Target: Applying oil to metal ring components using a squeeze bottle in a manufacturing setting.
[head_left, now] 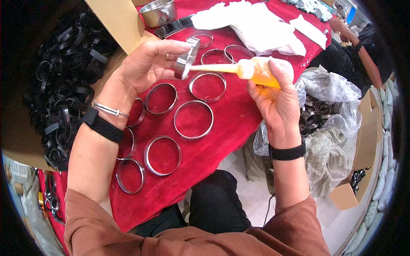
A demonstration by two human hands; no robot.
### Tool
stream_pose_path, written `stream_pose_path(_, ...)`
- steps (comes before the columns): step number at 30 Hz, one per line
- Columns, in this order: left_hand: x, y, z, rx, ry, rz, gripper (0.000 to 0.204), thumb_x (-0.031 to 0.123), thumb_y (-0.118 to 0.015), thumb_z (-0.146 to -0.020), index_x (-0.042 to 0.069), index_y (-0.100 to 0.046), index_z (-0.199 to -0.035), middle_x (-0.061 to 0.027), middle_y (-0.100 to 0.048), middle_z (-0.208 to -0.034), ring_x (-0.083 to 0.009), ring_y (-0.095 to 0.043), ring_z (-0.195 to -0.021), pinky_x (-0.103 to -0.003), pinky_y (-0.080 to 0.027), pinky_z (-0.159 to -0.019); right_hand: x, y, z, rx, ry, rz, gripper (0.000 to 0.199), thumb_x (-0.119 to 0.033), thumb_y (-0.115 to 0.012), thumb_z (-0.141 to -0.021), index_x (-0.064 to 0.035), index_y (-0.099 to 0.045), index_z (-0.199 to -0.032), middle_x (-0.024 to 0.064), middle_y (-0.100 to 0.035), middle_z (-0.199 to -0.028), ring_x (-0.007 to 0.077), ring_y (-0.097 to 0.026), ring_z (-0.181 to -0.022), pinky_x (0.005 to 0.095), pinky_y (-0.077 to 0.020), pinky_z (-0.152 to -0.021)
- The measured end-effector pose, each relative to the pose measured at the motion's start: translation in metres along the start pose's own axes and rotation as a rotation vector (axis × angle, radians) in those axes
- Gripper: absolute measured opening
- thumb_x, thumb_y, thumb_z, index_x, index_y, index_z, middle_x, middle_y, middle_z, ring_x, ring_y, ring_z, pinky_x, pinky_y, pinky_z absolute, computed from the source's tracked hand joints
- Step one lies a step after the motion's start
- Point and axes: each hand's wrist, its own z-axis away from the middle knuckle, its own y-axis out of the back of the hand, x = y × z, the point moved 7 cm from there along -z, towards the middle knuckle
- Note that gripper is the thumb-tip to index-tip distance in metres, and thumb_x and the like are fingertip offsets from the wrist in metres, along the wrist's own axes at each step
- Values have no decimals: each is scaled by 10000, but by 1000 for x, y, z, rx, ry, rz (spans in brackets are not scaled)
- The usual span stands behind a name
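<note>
My left hand (147, 64) grips a shiny metal ring (181, 68) between thumb and fingers, seen nearly edge-on above the red cloth. My right hand (278, 96) is closed around a clear squeeze bottle (261, 71) of yellow-orange liquid. Held almost level, the bottle points its long pale nozzle (215, 68) left, with the tip at the ring's lower part. Whether the tip touches the metal, I cannot tell. Beneath both hands, several similar metal rings (180, 158) lie spread over the red cloth (230, 123).
Many black bands (64, 85) fill a cardboard box (115, 21) at left. White cloth (252, 25) and a metal pot (159, 13) lie at the back. Right of the table, a plastic-lined sack (329, 85) holds dark rings. Another person's arm (363, 55) shows at far right.
</note>
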Motion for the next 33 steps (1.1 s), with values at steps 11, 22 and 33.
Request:
stream_pose_path(11,7,12,-13,412,-244,-1551,705,343,-735,-673,-89,-513,-1183,-226,-588,-1107,-271,-590,-1003,-345,-452,-888,-46,20,16,97,299,-7,244,-108,-650,-822,-40,-561,-1038,94,-610,-994,217,-620,-914,359,-563,-701)
stream_pose_path(22,-3,-40,-6,215,35,-1256,659,355,-733,-660,-65,-529,-1126,-171,-626,-967,-251,-627,-860,-323,-514,-720,-59,20,32,81,384,48,235,-86,-642,-820,-25,-557,-1030,94,-614,-981,222,-626,-900,359,-562,-684)
stream_pose_path(33,-12,-49,21,-146,178,265,272,207,-586,-814,-12,-589,-977,-124,-637,-834,-184,-658,-687,-335,-590,-594,-57,-6,41,-9,580,481,224,11,-601,-824,24,-532,-1036,140,-626,-983,208,-636,-890,333,-546,-756)
